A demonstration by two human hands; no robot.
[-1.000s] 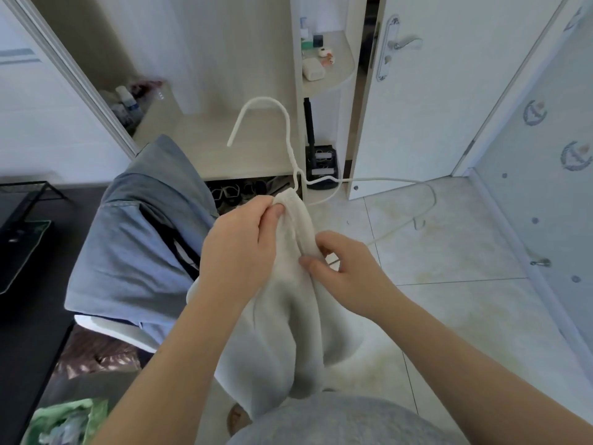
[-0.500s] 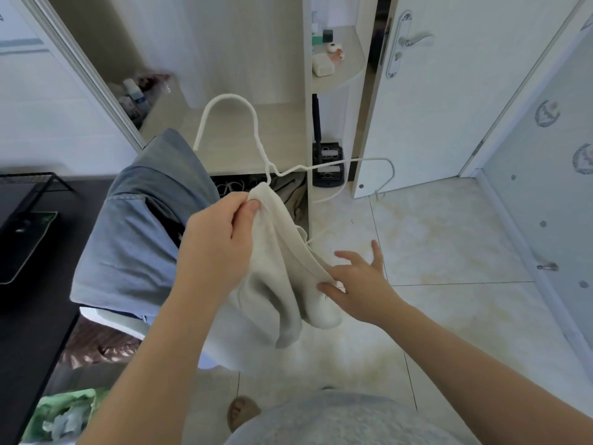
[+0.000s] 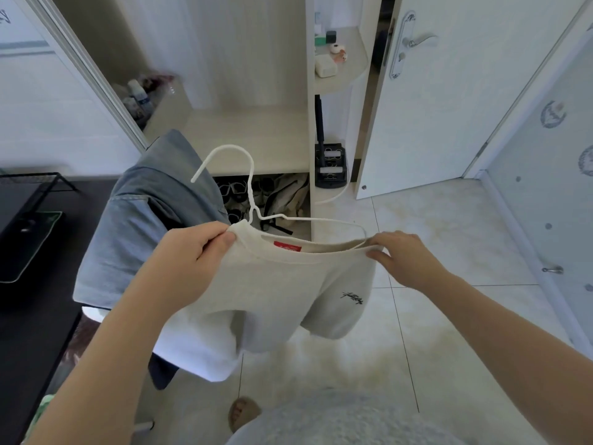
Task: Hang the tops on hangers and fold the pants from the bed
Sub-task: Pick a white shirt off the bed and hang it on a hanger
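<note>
The cream top hangs mid-air, its neckline stretched between my neighbour's left hand, pinching at nine o'clock, and right hand, pinching at three. The white hanger looks partly in, so this top is nearly hung. The denim garment at ten o'clock waits.

Quick count: one white wire hanger, one cream top with one red neck label, and two hands, left hand and right hand. One blue denim garment, one door with one handle. The shoes are too jumbled to count.
</note>
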